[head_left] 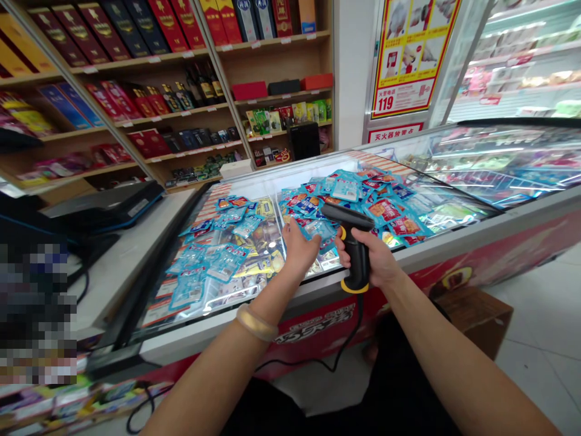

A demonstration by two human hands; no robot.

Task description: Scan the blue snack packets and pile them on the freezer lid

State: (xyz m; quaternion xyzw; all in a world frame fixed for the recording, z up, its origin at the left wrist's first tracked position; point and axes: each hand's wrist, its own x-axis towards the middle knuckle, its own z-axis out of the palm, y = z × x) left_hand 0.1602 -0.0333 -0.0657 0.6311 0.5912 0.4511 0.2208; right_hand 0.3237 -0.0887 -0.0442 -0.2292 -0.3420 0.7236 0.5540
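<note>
My right hand (370, 254) is wrapped round the grip of a black handheld barcode scanner (347, 215) with yellow trim. A cable runs down from the scanner's base. Just left of the scanner, my left hand (300, 247), with a gold bangle on the wrist, pinches a blue snack packet (321, 230); its fingertips are partly hidden. Behind both hands lies a heap of blue and red snack packets (347, 189) on the glass-topped freezer (458, 233). A second, looser group of blue packets (227, 261) is spread to the left, mostly showing their backs.
A counter (149, 233) with a dark device adjoins the freezer at left. Shelves of boxes and bottles (181, 112) stand behind. A brown box (479, 318) sits on the floor at right, and the black scanner cable (333, 368) loops low in front of the freezer.
</note>
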